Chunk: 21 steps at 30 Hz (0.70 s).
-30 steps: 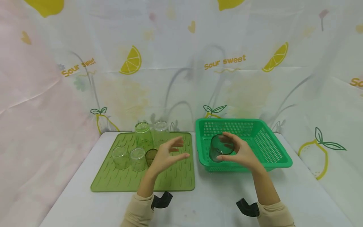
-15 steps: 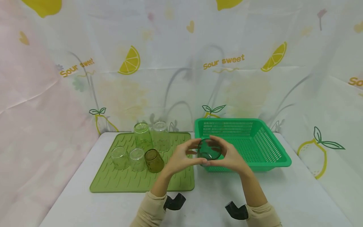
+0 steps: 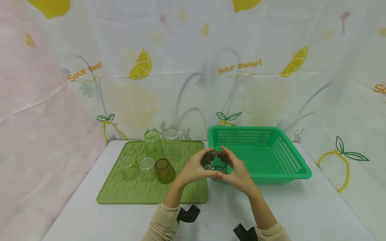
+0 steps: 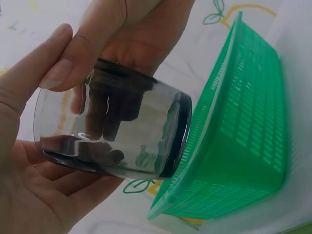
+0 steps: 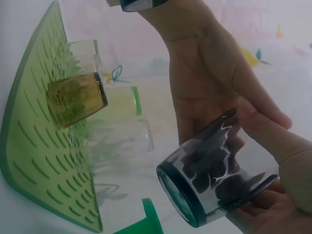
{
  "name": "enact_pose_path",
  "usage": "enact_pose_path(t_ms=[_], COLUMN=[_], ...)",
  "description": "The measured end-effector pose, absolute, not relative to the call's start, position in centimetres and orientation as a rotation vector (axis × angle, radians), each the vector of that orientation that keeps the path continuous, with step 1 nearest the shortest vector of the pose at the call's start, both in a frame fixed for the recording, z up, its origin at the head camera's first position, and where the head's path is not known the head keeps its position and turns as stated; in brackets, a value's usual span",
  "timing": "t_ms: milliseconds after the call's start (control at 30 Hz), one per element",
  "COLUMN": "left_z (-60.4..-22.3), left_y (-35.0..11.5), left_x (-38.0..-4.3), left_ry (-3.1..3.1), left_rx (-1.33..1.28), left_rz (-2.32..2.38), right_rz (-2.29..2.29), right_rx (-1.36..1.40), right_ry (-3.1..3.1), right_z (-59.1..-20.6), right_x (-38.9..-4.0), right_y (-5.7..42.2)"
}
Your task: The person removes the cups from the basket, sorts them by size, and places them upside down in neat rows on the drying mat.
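Both of my hands hold a smoky grey drinking glass (image 3: 215, 163) between the mat and the basket. It is upright, thick base down and mouth up, as the left wrist view shows. My left hand (image 3: 195, 170) curves round its left side. From the right, my right hand (image 3: 239, 174) grips it too, the thumbs meeting at the near side of the rim. To the left, a brown glass (image 3: 165, 171) stands upside down on the green drying mat (image 3: 193, 195), beside two short clear glasses (image 3: 146, 170). Behind them stand a tall green glass (image 3: 153, 145) and a tall clear glass (image 3: 172, 145), also inverted.
A green plastic basket (image 3: 259, 179) with slotted walls stands on the right, just behind my right hand. The white-covered table (image 3: 217, 214) extends in front of mat and basket. A lemon-printed curtain (image 3: 193, 67) hangs behind everything.
The right hand has brought the smoky glass left, out of the basket. The left hand has moved right and taken hold of it as well. The mat's glasses stay put.
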<state>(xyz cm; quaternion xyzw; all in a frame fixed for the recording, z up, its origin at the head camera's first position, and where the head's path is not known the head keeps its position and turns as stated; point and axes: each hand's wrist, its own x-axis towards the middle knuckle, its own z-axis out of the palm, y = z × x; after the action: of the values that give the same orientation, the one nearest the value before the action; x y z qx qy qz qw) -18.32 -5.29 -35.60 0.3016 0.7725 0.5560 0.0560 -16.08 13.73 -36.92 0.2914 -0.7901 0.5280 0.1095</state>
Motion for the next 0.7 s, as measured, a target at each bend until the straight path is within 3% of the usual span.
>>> enact_pose_path(t_ms=[367,700], left_z=[-35.5,-34.9], left_y=[-4.9,-4.8], left_x=[-18.3,-18.4], left_ry=[2.405,2.312], left_rx=[0.967,1.054], left_rz=[1.766,1.855], right_rz=[1.585,2.045], right_rx=[0.800,0.827], right_ry=[-2.261,-2.219], right_z=[-37.9,-40.1], right_x=[-15.5,-15.8], right_y=[13.1,13.5])
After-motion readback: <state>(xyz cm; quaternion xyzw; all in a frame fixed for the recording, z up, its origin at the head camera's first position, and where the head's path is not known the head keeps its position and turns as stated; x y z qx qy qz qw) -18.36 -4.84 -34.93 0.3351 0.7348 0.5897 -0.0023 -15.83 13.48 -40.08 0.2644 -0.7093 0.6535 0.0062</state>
